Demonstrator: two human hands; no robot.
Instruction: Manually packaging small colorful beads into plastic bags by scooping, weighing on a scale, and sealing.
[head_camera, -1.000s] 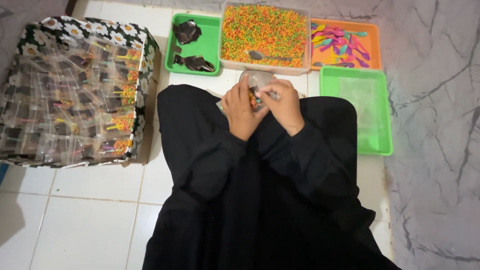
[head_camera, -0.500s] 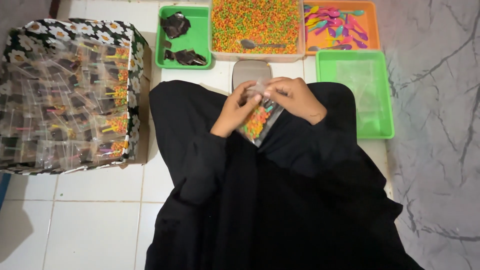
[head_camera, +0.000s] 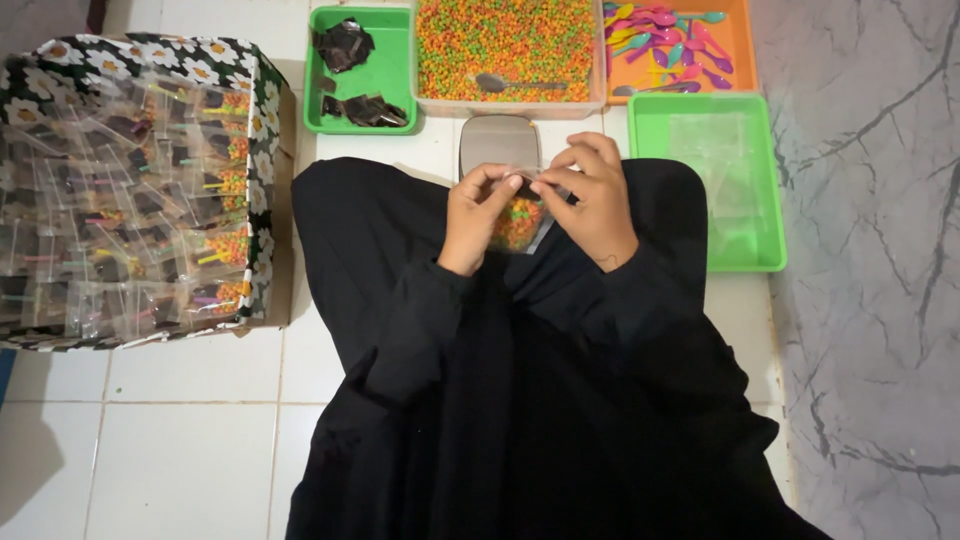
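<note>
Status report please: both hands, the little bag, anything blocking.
Left hand and right hand both pinching the top of a small clear bag of coloured cereal balls, over the lap. Small scale just beyond. Nothing in the way.

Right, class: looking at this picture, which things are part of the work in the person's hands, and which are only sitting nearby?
In hand:
- left hand
- right hand
- small clear bag of coloured pellets

Sitting nearby:
- tub of coloured pellets with a spoon
- orange tray of plastic spoons
- green tray of dark packets
- green tray of clear bags
- flowered box of filled bags
</note>
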